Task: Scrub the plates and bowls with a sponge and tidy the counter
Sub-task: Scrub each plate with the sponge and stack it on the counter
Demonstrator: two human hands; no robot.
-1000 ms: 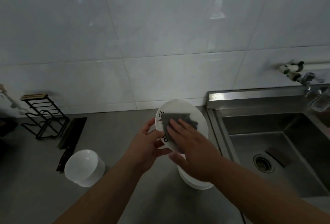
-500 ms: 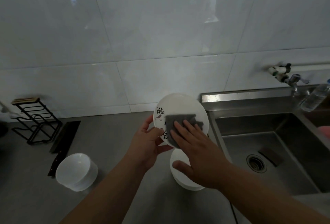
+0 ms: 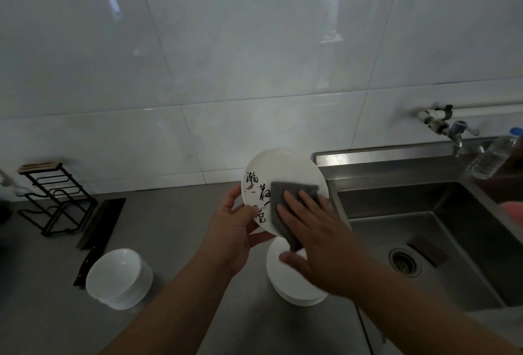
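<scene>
The plate (image 3: 280, 167), white with black characters, is held tilted above the counter (image 3: 169, 241), at 6 o'clock from frame centre. The left hand (image 3: 232, 230) grips its rim at the plate's 8 o'clock, thumb on the face. The right hand (image 3: 319, 244) lies flat, fingers straight, pressing the grey sponge (image 3: 285, 193) against the plate's 4 o'clock sector. The stack of plates (image 3: 294, 286) sits on the counter directly beneath, partly hidden. The stack of bowls (image 3: 119, 278) stands at 9 o'clock from it. The sink (image 3: 424, 213) lies at 3 o'clock; the dark item (image 3: 424, 250) beside its drain is possibly a second pad.
</scene>
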